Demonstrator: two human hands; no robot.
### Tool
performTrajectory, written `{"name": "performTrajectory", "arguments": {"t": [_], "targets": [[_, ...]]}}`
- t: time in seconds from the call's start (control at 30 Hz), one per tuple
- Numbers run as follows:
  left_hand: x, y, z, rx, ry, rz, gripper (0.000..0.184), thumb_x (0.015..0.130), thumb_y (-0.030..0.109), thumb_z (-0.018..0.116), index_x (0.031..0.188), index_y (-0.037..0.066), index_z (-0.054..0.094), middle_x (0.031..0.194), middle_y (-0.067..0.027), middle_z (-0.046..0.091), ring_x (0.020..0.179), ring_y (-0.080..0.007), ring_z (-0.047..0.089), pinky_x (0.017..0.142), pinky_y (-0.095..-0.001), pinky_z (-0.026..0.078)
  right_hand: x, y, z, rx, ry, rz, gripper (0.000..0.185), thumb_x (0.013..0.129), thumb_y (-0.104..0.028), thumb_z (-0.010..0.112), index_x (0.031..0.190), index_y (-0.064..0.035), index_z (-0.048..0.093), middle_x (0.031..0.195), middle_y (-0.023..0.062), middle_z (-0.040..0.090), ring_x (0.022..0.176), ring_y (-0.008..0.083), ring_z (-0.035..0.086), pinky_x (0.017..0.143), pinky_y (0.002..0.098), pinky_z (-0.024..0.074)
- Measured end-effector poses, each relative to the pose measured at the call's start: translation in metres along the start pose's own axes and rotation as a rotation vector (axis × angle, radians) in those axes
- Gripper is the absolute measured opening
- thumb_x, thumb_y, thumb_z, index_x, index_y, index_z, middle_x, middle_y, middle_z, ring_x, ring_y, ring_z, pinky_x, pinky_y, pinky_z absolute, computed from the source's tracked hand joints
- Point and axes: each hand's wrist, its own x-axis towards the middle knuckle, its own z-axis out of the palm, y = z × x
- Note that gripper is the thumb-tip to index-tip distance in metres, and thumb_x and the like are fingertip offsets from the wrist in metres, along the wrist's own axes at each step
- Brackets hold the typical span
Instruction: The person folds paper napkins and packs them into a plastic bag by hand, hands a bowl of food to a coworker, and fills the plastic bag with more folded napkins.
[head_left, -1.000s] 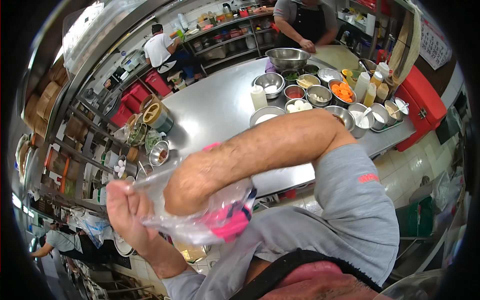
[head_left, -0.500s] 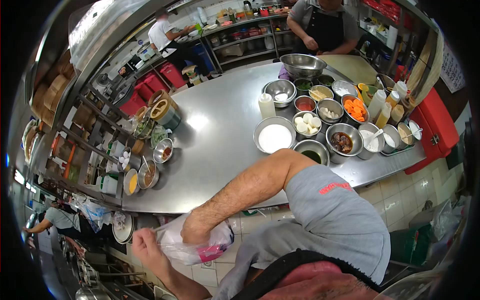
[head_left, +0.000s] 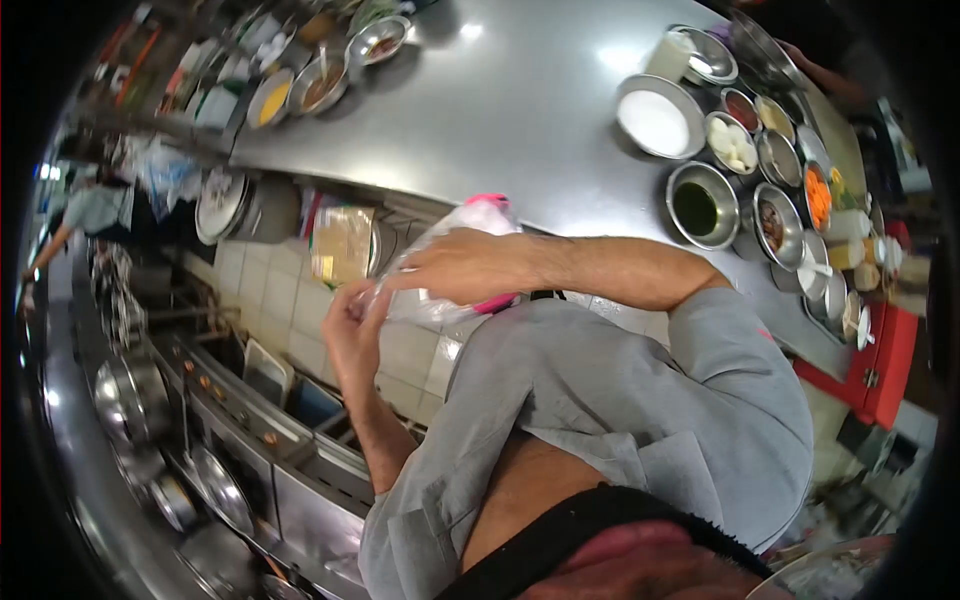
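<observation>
Over the floor beside the steel table's front edge hangs a clear plastic bag (head_left: 432, 308) with pink parts and something white inside. My left hand (head_left: 354, 325) is closed, its thumb and fingers pinching the bag's left edge. Fingers pressed together, my right hand (head_left: 455, 268) lies across the top of the bag, its fingertips at the same edge, close to my left hand. The bag's pink part shows beyond the right hand and below its wrist. What the white content is, I cannot make out.
The steel table (head_left: 480, 110) carries bowls of white powder (head_left: 655, 122), green liquid (head_left: 697, 209) and orange pieces (head_left: 818, 197). A yellow-filled bowl (head_left: 271, 99) stands at its left. Pans (head_left: 218, 488) line the lower left; a co-worker (head_left: 98, 208) is far left.
The view has tilted down and turned. My right hand has come out of the bag and moved to its edge beside my left hand, which has gone from a raised fist to a pinch.
</observation>
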Motion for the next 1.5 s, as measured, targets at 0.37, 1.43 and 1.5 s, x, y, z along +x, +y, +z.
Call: {"name": "performTrajectory", "arguments": {"t": [0.37, 1.43, 1.5], "targets": [[-0.057, -0.15, -0.047, 0.566, 0.318, 0.108, 0.014, 0.084, 0.009, 0.059, 0.091, -0.003, 0.06, 0.083, -0.0104, 0.059, 0.073, -0.016, 0.054, 0.064, -0.0284, 0.045, 0.033, 0.01, 0.137, 0.196, -0.206, 0.335, 0.04, 0.078, -0.009, 0.056, 0.116, -0.0045, 0.048, 0.094, 0.0176, 0.059, 0.091, 0.0335, 0.057, 0.078, 0.042, 0.0454], [-0.105, -0.286, -0.012, -1.023, 0.677, -0.794, 0.009, 0.086, 0.016, 0.055, 0.082, 0.01, 0.05, 0.067, 0.0054, 0.039, 0.056, -0.0048, 0.033, 0.053, -0.0221, 0.028, 0.012, 0.23, 0.22, -0.267, 0.421, 0.891, 0.041, 0.069, -0.011, 0.068, 0.108, -0.0031, 0.057, 0.103, 0.0183, 0.059, 0.096, 0.029, 0.057, 0.085, 0.036, 0.0438], [-0.107, -0.306, -0.002, -1.008, 0.755, -0.841, 0.009, 0.086, 0.016, 0.055, 0.083, 0.01, 0.051, 0.067, 0.0056, 0.039, 0.057, -0.0045, 0.033, 0.053, -0.0218, 0.027, 0.007, 0.268, 0.219, -0.227, 0.491, 1.382, 0.05, 0.068, -0.015, 0.071, 0.114, -0.0043, 0.054, 0.107, 0.021, 0.058, 0.101, 0.0346, 0.054, 0.088, 0.0395, 0.0416]]}}
